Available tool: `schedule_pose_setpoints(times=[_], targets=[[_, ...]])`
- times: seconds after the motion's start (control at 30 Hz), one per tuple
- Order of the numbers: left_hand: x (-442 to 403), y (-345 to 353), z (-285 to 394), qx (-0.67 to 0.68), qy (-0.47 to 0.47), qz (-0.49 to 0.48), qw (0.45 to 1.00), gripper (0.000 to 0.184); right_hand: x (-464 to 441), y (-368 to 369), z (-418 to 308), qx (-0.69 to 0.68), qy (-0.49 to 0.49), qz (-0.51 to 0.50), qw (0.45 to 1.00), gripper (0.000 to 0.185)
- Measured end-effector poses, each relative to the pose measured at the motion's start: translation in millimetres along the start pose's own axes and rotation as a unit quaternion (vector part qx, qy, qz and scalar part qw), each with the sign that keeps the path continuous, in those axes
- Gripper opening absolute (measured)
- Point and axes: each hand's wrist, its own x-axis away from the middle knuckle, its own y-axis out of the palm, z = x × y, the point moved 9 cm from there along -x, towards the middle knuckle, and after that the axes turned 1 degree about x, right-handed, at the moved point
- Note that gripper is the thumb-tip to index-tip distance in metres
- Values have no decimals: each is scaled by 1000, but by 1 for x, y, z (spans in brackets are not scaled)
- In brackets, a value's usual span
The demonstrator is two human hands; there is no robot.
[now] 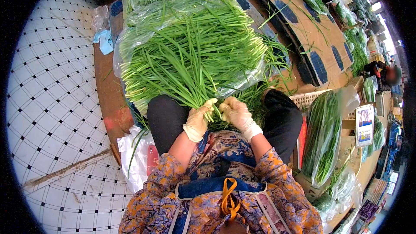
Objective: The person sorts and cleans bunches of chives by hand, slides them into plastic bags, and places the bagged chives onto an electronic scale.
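Note:
In a pale glove, my left hand (198,120) is closed round the lower stems of a small bunch of garlic chives (190,76). The leaves fan up and away over a big heap of garlic chives (216,30) in clear plastic. Just to the right, my right hand (238,115), gloved too, has its fingers curled together beside the stem ends. A few stems touch or pass close to its fingertips; whether it pinches one is hidden. Both hands are between my knees, above loose green leaves (249,97).
Cardboard sheets (299,26) lie at the upper right. A plastic-wrapped bundle of greens (323,134) leans by a crate (305,99) on the right. White plastic (132,156) and a red phone-like object (152,158) are at my left. Another person (381,76) is far right.

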Motion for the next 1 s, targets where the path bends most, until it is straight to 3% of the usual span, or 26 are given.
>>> schedule_pose_setpoints(times=[0.07, 0.13, 0.17, 0.23, 0.27, 0.33, 0.4, 0.5, 0.57, 0.8, 0.87, 0.93, 1.0], targets=[[1, 0, 4, 32, 11, 21, 999, 21, -1, -20, 3, 70, -5, 53, 996, 12], [2, 3, 6, 42, 17, 16, 999, 19, 3, -29, 8, 220, 38, 26, 975, 16], [2, 5, 6, 42, 15, 14, 999, 19, 4, -29, 10, 220, 39, 28, 974, 16], [2, 5, 7, 56, 17, 25, 998, 17, 5, -27, 27, 76, 92, 32, 992, 25], [2, 3, 6, 55, 16, 26, 998, 17, 8, -24, 15, 75, 93, 32, 992, 25], [3, 5, 7, 42, 18, 3, 999, 20, 14, -3, -1, -65, 121, -34, 990, 29], [4, 6, 8, 56, 18, 14, 998, 21, 11, 25, 6, -72, 107, -132, 983, 24], [8, 13, 11, 103, 3, 0, 995, 22, 7, 30, 10, -75, 94, -145, 982, 24], [16, 33, 19, 142, -11, -67, 988, 21, 7, 35, 3, -215, 68, -201, 953, 28], [11, 12, 15, 13, 21, 26, 999, 18, 8, 25, -4, 10, 58, -104, 993, 26], [5, 5, 11, 20, 50, 18, 998, 19, 8, 27, -5, 6, 62, -104, 993, 23], [5, 5, 15, 29, 80, 11, 996, 20, 6, 23, -4, -98, 12, -58, 993, 23], [11, 3, 23, -8, 88, 54, 995, 20, 4, 20, 3, -142, 42, -38, 988, 24]])
